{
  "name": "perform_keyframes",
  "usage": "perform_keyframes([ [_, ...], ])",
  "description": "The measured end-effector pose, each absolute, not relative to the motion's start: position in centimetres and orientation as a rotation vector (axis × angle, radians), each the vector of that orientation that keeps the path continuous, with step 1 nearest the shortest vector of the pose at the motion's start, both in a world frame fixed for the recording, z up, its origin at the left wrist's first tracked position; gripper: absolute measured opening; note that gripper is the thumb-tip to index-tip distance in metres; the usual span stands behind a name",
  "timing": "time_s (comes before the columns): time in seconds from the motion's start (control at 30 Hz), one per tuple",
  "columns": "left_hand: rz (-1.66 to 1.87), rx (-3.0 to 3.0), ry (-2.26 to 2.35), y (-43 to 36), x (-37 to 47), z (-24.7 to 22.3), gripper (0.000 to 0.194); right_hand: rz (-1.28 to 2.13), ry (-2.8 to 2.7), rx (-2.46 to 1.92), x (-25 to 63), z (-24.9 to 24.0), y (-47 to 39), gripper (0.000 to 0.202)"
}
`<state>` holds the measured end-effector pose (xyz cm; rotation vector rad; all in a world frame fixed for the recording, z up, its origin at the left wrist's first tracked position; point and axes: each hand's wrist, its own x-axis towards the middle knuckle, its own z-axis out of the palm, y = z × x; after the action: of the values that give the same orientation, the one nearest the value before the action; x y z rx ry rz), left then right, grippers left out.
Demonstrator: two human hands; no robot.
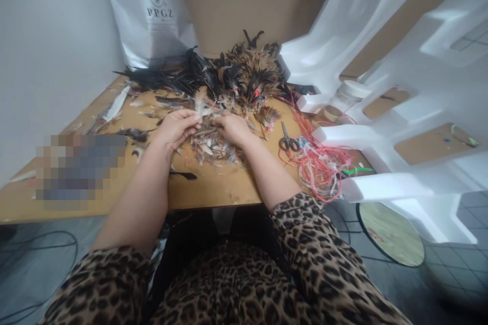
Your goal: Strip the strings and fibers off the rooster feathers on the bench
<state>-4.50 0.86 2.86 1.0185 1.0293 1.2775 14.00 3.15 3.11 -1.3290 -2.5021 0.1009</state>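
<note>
Between thumb and fingers, my left hand pinches a pale, fluffy feather whose tip points up and away from me. Close beside it on the right, my right hand has its fingers curled down at a heap of loose feather bits. Whatever those fingers grip, if anything, is hidden behind the hand. Beyond both hands lie dark long feathers and a thick bunch of brown and black feathers with touches of red near its base.
Black-handled scissors lie right of my right forearm, beside tangled pink and white strings. White foam pieces stand along the right edge, with a lidded jar among them. A white feather rests at left. A silver bag stands behind.
</note>
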Motion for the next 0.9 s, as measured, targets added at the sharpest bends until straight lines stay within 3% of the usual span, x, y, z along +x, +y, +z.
perform_keyframes([
  [0.2, 1.306, 0.958, 1.047, 1.4, -4.5, 2.0, 0.026, 0.292, -2.268, -1.342, 13.5, 1.9, 4.2, 0.018],
  [0.4, 1.506, 0.859, 1.129, 1.8, -4.9, 2.3, 0.019, 1.088, -1.607, -1.176, 13.6, 2.5, 4.6, 0.016],
  [0.57, 1.407, 0.895, 1.067, 1.2, -4.5, 2.8, 0.014, 1.648, -1.143, -0.938, 13.5, 3.5, 3.8, 0.017],
  [0.9, 1.183, 0.956, 0.989, 0.9, -3.6, 2.4, 0.02, 1.768, -1.125, -0.895, 12.0, 2.9, 3.0, 0.026],
])
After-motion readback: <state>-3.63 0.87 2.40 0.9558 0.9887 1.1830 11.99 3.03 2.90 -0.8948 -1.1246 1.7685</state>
